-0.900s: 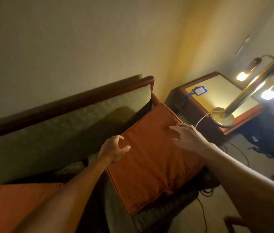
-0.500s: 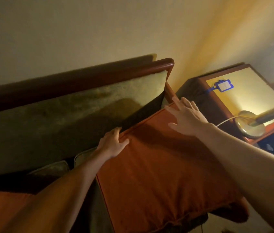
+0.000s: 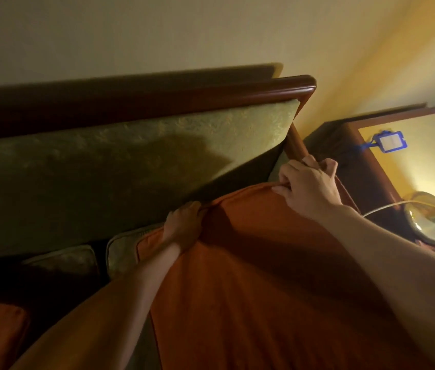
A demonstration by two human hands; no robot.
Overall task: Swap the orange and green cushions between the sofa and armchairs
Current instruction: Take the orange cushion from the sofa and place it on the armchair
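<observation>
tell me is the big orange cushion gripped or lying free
Gripped: the left hand and right hand both clutch the orange cushion along its top edge, beside the sofa back.

Both bare forearms were stretched forward, the left from the lower left, the right from the right edge. The left hand [image 3: 183, 227] gripped the top edge of the orange cushion [image 3: 264, 289], fingers curled over it. The right hand [image 3: 309, 188] held the same edge at its corner, thumb on the near side, fingers curled over the far side.
</observation>
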